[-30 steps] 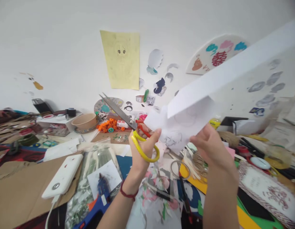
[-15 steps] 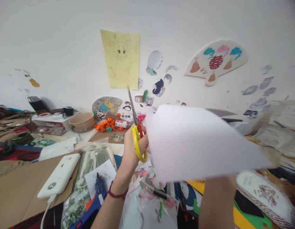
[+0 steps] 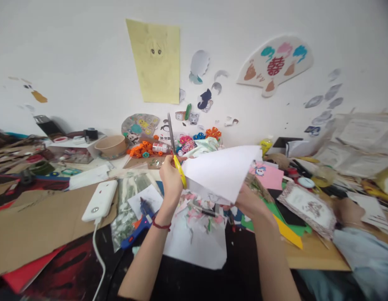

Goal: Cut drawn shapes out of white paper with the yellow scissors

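My left hand (image 3: 170, 177) is closed around the yellow and red handles of a pair of scissors (image 3: 179, 170), whose blades point up. Its fingertips are at the left edge of a white sheet of paper (image 3: 223, 167). Beneath the sheet's lower right corner, my right hand (image 3: 239, 198) grips the paper, its fingers partly hidden by it. Part of a drawing shows on the sheet's underside. Below both hands, paper scraps (image 3: 196, 211) lie on another white sheet (image 3: 196, 246).
A white power bank (image 3: 100, 200) with a cable rests on cardboard (image 3: 52, 209) at left, near a blue glue gun (image 3: 135, 234). A tan bowl (image 3: 111, 146) stands behind. Another person's hand (image 3: 349, 212) and pale blue sleeve (image 3: 363, 255) are at right.
The held sheet has swung down and away, so it looks smaller and shows its underside. The view has tilted down, and the other person's hand and sleeve now show at right.
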Demonstrator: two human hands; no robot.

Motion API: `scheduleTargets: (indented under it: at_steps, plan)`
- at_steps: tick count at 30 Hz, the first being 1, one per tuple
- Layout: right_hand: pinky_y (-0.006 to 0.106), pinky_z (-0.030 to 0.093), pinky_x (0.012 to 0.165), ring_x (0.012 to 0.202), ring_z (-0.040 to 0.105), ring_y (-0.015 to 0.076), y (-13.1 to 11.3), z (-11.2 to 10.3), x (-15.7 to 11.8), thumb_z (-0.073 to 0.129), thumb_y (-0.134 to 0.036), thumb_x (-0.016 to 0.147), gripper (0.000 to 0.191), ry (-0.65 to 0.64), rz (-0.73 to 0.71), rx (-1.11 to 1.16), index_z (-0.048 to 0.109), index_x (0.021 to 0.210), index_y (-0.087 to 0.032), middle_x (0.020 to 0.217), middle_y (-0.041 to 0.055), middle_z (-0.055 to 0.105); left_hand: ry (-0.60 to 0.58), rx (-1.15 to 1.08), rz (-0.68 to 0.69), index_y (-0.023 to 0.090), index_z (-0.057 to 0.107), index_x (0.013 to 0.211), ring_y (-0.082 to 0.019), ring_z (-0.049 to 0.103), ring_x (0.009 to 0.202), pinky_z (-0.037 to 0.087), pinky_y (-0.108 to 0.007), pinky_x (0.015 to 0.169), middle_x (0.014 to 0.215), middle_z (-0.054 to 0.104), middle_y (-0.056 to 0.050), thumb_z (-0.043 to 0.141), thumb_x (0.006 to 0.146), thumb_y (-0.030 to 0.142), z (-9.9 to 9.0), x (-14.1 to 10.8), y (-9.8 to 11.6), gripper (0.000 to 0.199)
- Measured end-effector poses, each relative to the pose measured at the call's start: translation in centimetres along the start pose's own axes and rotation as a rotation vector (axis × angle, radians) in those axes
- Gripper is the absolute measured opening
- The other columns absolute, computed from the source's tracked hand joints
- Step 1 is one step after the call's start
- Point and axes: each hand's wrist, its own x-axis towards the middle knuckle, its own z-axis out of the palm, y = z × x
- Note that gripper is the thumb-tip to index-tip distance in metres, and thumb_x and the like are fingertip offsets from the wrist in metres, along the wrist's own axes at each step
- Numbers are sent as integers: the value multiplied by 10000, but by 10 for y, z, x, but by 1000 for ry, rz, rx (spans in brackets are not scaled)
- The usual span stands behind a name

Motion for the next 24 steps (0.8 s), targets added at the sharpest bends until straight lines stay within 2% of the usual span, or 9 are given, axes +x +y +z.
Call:
scheduleTargets:
  at_steps: [2, 5, 10, 12, 13, 14, 16, 20, 24]
  plan:
    - [296, 555, 478, 545, 652, 176, 17, 9, -15, 862, -372, 610, 332, -78, 136, 37, 748, 772, -105, 700, 86, 737, 25, 135, -32, 196, 586, 830, -197, 638, 731, 449, -277, 686, 817, 716, -45, 622, 763, 408, -14, -8, -10, 225]
    - [259, 532, 458, 496, 623, 141, 40, 19, -30, 846, -407, 616, 336, -89, 216, 104, 750, 710, -99, 638, 83, 720, 32, 318, -59, 195, 604, 793, -223, 619, 718, 405, -293, 670, 748, 678, -51, 603, 785, 465, -42, -19, -17, 269]
    - [256, 547, 544, 571, 644, 133, 65, 26, -33, 813, -424, 671, 317, 59, 122, 176, 767, 807, -142, 725, 64, 755, -29, 462, -41, 209, 604, 809, -197, 576, 654, 379, -274, 636, 626, 572, 6, 597, 799, 501, -95, -60, -23, 293]
    - [269, 558, 610, 643, 671, 146, 71, 25, -28, 803, -406, 699, 313, 112, 51, 175, 768, 898, -167, 815, 62, 776, -132, 444, -28, 217, 575, 805, -167, 558, 612, 395, -256, 605, 643, 567, 25, 592, 799, 472, -111, -83, -30, 256]
    - [279, 562, 655, 691, 686, 155, 74, 24, -25, 801, -392, 709, 310, 132, 12, 169, 766, 930, -178, 856, 60, 782, -253, 443, -27, 221, 555, 824, -161, 553, 606, 408, -254, 598, 670, 575, 28, 575, 805, 447, -117, -95, -35, 228]
    - [290, 564, 706, 741, 698, 166, 76, 23, -21, 802, -376, 714, 305, 148, -26, 160, 765, 950, -186, 888, 59, 785, -391, 464, -24, 225, 546, 883, -164, 561, 614, 430, -263, 603, 713, 590, 27, 576, 791, 409, -121, -105, -40, 208]
    - [316, 558, 802, 842, 710, 191, 77, 20, -12, 805, -347, 720, 289, 164, -98, 142, 768, 961, -193, 929, 59, 787, -520, 544, 15, 232, 521, 980, -207, 608, 745, 490, -323, 703, 862, 624, 2, 640, 686, 315, -125, -120, -50, 327]
    - [346, 541, 889, 947, 701, 210, 76, 19, 4, 796, -325, 736, 261, 208, -244, 151, 770, 973, -217, 1009, 49, 781, -594, 626, 12, 234, 502, 991, -260, 625, 858, 501, -370, 741, 952, 624, -42, 648, 676, 271, -122, -125, -60, 350]
    - [381, 537, 944, 986, 701, 210, 76, 28, 9, 759, -340, 781, 226, 277, -340, 226, 757, 986, -245, 1058, 29, 773, -680, 794, 38, 212, 459, 1001, -312, 634, 880, 488, -412, 734, 951, 619, -91, 600, 780, 405, -119, -111, -56, 326]
